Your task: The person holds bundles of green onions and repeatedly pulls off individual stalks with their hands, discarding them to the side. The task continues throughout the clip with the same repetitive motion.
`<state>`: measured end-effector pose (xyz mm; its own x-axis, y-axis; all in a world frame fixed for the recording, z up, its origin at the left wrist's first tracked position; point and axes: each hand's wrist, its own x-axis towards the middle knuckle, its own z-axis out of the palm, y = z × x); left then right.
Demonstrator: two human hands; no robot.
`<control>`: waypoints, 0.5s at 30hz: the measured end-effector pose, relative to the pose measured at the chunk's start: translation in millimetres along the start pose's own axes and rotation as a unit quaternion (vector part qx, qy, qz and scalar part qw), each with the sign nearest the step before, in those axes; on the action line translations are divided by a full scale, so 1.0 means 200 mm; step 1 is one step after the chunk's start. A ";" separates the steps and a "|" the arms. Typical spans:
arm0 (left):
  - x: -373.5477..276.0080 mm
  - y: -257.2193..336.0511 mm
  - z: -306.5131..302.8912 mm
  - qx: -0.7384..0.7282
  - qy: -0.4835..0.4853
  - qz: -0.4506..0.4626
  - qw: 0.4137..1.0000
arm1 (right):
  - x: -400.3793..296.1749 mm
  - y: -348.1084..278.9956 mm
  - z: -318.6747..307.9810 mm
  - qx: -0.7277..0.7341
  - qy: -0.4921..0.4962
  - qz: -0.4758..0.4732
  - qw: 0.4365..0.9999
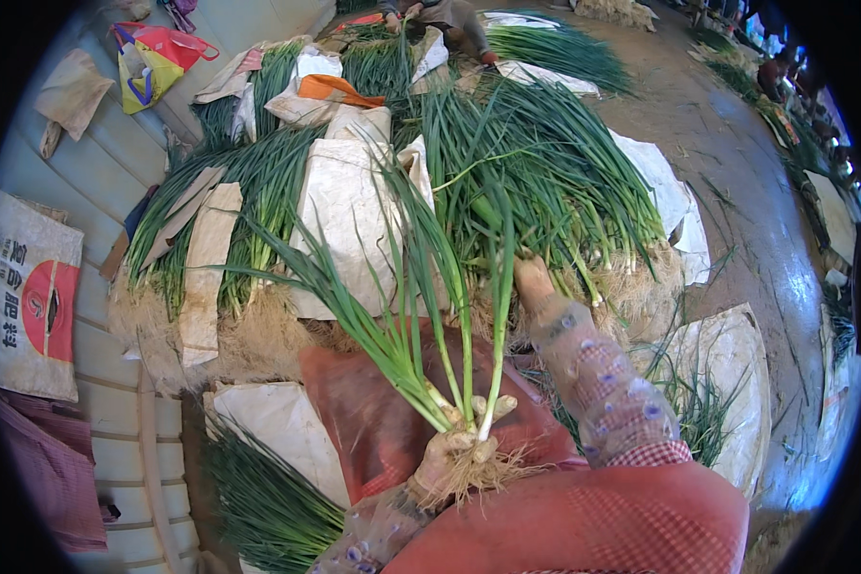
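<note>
My left hand (450, 452) is closed around the white stems of a small bunch of green onions (430, 359). Their stringy roots (499, 477) hang below my fingers, and the long leaves fan out away from me. My right hand (533, 278) reaches forward into a large heap of green onions (516, 158); leaves hide its fingers, so its grip cannot be made out. Patterned clear sleeve covers (603, 380) wrap both forearms. A red apron (560, 516) lies across my lap.
White woven sacks (348, 215) lie between the onion heaps. More onions (273, 495) rest at lower left beside a ribbed pale wall or panel (125, 316). At the far end another person's hand (393, 23) handles onions. A red-and-yellow bag (151, 64) sits at upper left; wet floor (746, 215) runs along the right.
</note>
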<state>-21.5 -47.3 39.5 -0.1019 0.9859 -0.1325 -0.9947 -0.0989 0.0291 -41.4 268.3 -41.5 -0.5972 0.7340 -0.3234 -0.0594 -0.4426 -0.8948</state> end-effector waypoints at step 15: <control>-0.06 0.04 0.04 -0.003 -0.047 0.019 0.999 | -0.32 0.00 0.37 -0.033 -0.267 0.070 0.961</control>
<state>-28.6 -58.7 49.5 -0.1370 0.9898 -0.0387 -0.9903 -0.1360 0.0271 -62.5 183.4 1.4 -0.9217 0.2929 -0.2544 0.0919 -0.4721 -0.8767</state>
